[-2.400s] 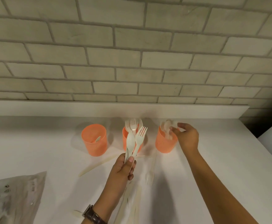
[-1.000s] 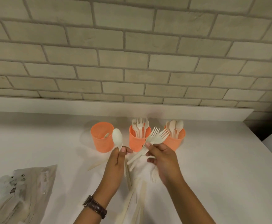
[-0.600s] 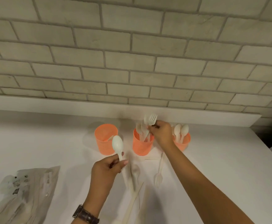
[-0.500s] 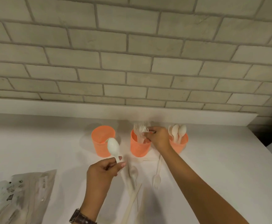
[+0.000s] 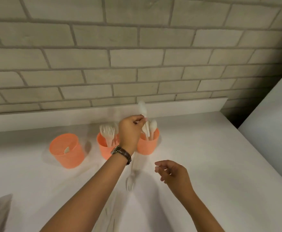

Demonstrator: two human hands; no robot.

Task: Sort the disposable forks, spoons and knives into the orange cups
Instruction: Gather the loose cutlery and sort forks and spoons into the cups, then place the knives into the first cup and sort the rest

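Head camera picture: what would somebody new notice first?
Bright orange, the left cup, middle cup and right cup stand in a row before the brick wall. The left hand pinches a spoon above the right cup's spoons; forks fill the middle cup. The right hand hangs empty nearby.

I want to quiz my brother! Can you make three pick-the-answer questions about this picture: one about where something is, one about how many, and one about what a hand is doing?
1. Where is the spoon that the left hand pinches?
A) above the right cup
B) on the wall ledge
C) flat on the table

2. How many orange cups are there?
A) two
B) three
C) five

3. What does the right hand hold?
A) a fork
B) a cup
C) nothing

Answers: 1 A, the spoon sticks up over the cup of spoons; 2 B, three stand in a row; 3 C, its fingers are loosely curled and empty.
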